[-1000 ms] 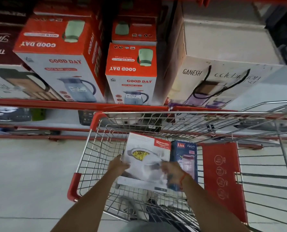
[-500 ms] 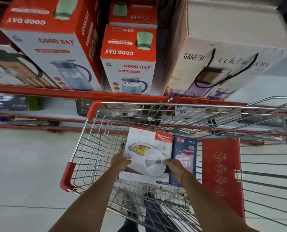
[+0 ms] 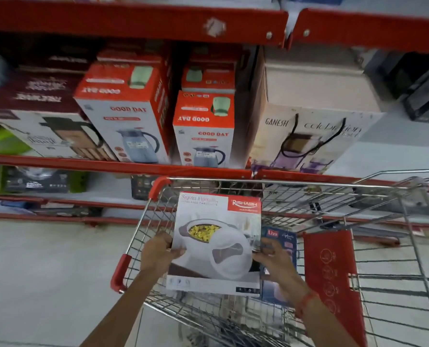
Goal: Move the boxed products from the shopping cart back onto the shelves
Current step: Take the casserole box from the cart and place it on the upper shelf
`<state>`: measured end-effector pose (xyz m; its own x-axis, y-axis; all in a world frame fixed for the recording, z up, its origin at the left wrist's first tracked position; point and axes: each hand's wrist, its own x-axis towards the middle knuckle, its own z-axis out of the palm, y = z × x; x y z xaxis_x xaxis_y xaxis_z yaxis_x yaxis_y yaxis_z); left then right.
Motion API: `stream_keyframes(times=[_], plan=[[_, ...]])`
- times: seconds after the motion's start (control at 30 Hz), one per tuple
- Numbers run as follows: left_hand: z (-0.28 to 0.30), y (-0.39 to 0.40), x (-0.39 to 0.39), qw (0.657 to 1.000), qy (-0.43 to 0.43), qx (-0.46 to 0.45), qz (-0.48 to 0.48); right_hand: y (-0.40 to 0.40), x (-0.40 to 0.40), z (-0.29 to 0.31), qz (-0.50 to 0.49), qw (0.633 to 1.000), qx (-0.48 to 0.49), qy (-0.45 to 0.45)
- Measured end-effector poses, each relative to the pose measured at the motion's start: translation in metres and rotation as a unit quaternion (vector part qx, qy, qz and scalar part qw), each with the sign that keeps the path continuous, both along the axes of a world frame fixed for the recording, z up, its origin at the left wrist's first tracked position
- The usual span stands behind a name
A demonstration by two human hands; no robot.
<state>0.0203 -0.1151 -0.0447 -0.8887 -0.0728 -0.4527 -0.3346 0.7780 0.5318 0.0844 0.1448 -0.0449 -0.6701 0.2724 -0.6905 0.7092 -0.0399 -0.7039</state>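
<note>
A white Rishabh casserole box with a red logo corner is held above the wire shopping cart. My left hand grips its left edge and my right hand grips its right edge. A dark blue Liza box stands in the cart just behind and to the right of it, mostly hidden by my right hand and the white box. The red shelf runs straight ahead, above the cart's front rim.
The shelf holds two red-and-white Good Day jug boxes, a dark maroon box at left and a large Ganesh box at right. An upper red shelf beam hangs overhead. The cart's red child-seat flap stands at right. Lower shelves carry dark boxes.
Both hands have lifted the white casserole box up out of the cart toward the shelf. My view has tilted upward, showing the upper shelf beam.
</note>
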Motion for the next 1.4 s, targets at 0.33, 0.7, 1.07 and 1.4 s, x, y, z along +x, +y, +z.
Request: stream_keyframes(times=[0.33,0.7,1.07,1.4], plan=[[0.103,-0.016,0.007,0.983,0.120,0.124,0.053,-0.008,-0.008,0.124,0.062,0.978,0.119,0.158],[0.203,-0.008,-0.006,0.944,0.243,0.205,0.085,-0.013,-0.018,0.218,0.034,0.933,0.179,0.311],[0.329,0.033,-0.118,0.803,0.523,0.283,0.044,0.000,-0.122,0.345,-0.058,0.798,0.181,0.572],[0.348,0.055,-0.236,0.774,0.583,0.247,0.030,0.014,-0.244,0.352,-0.080,0.777,0.176,0.599]])
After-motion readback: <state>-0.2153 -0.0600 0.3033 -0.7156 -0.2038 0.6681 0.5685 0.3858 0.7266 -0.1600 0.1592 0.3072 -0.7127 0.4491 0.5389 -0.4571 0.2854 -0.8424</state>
